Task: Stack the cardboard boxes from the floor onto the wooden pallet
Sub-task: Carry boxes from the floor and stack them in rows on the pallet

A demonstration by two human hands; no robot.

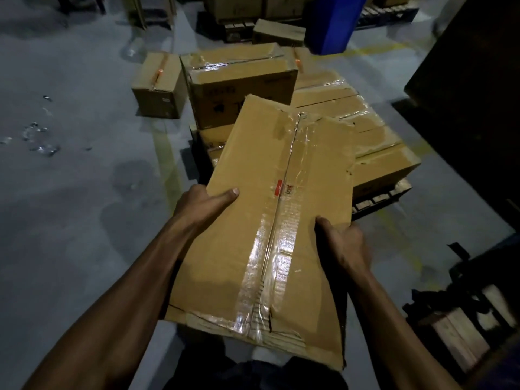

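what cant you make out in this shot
Head view:
- Fingers of left hand and right hand: hidden under the carried box.
- Pallet: mostly covered by stacked boxes.
- Print on upper box: too blurred to read.

A long, flat cardboard box point(270, 235) was held off the floor, lengthwise away from the viewer, its top seam sealed with clear tape and its near corner torn and creased. The pallet point(380, 197) lay beyond it, only its near edge showing. A row of low taped boxes point(365, 136) covered the pallet's right side. A taller taped box point(239, 85) stood upright at its far left.
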